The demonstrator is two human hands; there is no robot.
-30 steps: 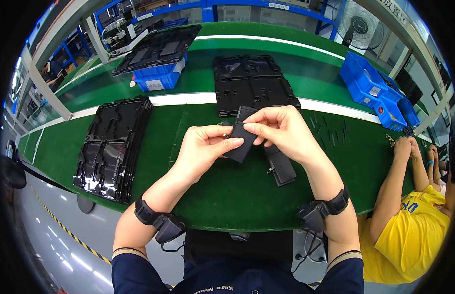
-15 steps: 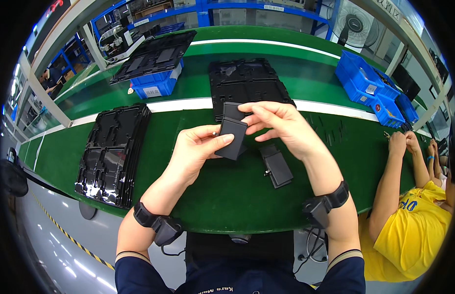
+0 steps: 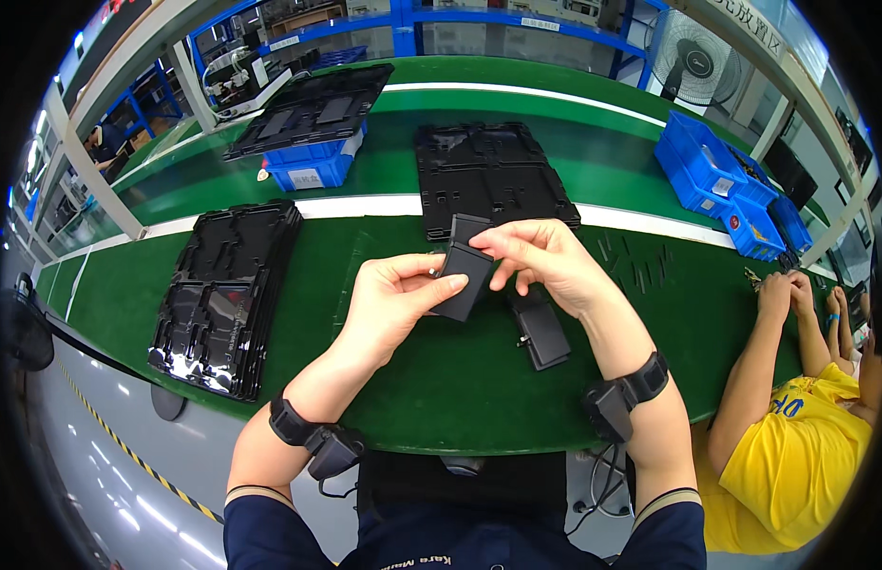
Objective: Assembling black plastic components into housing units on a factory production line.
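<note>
My left hand [image 3: 393, 302] grips a flat black rectangular plastic case [image 3: 465, 277] between thumb and fingers, tilted above the green bench. The case has two sections, a smaller upper one and a longer lower one, and a small light pin juts from its left side. At its upper right edge, my right hand [image 3: 538, 258] pinches near the seam with thumb and index finger, the other fingers curled. A similar black case [image 3: 548, 340] lies on the bench below my right hand, with a small silvery pin on its left side.
A stack of black moulded trays [image 3: 218, 304] stands at left. More black trays [image 3: 493, 176] lie beyond my hands, and another tray [image 3: 312, 109] rests on a blue bin [image 3: 312, 163]. Thin black strips [image 3: 640, 271] are scattered at right, near blue bins [image 3: 697, 166] and a yellow-shirted person [image 3: 792, 446].
The view has shifted slightly. My right fingers have come closer to the case's upper right edge, and my left hand still holds it.
</note>
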